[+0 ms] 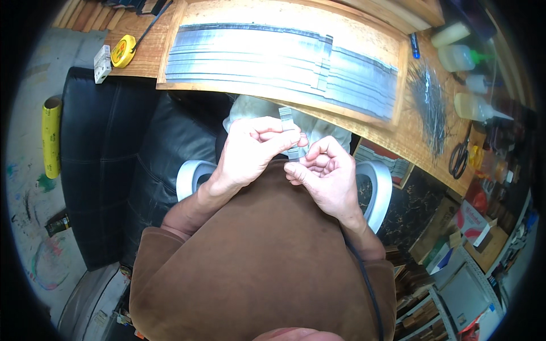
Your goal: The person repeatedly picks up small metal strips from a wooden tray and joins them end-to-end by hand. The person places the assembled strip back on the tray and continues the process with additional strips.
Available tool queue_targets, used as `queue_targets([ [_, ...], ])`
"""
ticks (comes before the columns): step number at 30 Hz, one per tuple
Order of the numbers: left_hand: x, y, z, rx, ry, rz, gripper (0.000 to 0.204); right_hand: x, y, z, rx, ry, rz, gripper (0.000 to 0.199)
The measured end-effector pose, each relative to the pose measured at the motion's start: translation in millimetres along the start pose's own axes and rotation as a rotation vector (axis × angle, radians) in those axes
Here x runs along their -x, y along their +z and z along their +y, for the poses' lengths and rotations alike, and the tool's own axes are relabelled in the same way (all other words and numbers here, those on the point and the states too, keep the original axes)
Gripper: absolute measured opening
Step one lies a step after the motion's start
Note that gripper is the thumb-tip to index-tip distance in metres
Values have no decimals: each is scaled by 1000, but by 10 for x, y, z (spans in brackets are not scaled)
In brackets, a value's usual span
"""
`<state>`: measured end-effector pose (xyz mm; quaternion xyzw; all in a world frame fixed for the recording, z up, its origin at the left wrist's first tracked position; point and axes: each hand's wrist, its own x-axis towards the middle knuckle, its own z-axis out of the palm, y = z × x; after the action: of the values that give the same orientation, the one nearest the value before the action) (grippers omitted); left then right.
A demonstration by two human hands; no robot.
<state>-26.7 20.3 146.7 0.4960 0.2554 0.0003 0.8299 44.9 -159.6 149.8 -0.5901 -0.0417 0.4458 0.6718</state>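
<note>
I see my left hand (247, 153) and right hand (324, 176) pinching a short grey metal strip (290, 132) between closed fingertips above my lap, just off the wooden workbench's (409, 133) near edge, where matching long grey strips (273, 59) lie flat within reach.

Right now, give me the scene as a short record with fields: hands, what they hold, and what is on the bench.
left hand: pinches the upper part of a small grey strip
right hand: grips the strip's lower end with its fingertips
strip: upright between both hands, above the lap
board: wooden, on the bench, with long grey strips laid side by side on it
tape measure: yellow, left of the board
wire bundle: right of the board
scissors: near the bench's right edge
bottles: far right
</note>
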Motion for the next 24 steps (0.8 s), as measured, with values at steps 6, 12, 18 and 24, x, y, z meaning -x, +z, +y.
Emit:
queue_targets([
  [6,-15,-50,23,-47,-36,-23,16,-27,38,-13,-18,49,7,28],
  [12,-28,-57,24,16,-31,-14,25,1,17,-48,-34,117,-14,27],
  [18,-36,-23,28,41,-61,17,30,41,-44,-15,-162,200,-89,26],
  [24,16,26,40,163,-2,4,35,43,-138,11,-339,250,-216,26],
])
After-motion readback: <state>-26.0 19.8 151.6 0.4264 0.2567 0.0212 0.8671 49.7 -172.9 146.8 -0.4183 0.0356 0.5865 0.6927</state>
